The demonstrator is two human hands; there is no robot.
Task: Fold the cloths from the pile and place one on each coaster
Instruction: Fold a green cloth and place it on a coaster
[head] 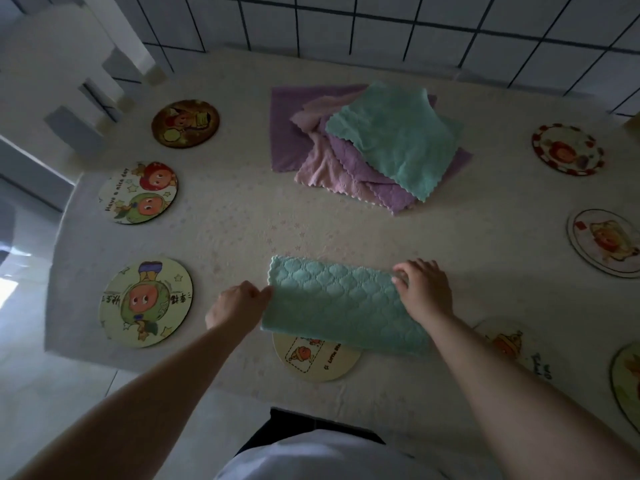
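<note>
Teal and quilted in a scale-like pattern, the folded cloth (337,308) lies as a long rectangle with scalloped edges at the near middle of the table (242,220), its near edge draped over a round cream coaster (313,358) so that the far half of that coaster is hidden. The left hand (235,304) pinches the cloth's left end, fingers curled against the edge, forearm reaching in from the near left. The right hand (424,289) grips the right end, fingers curled over the top edge and the back of the hand upward. Farther off, in the middle of the table, sits the pile (363,143) of soft fleecy cloths: purple at the bottom, pink between, a flat teal one on top. Three round cartoon-printed coasters (145,303) line the left side, flat and card-like. More coasters (568,148) run down the right side; the nearest is cut off by the frame edge, and one near the right forearm is blurred and hard to make out. The table cover is pale, with a faint star print.
</note>
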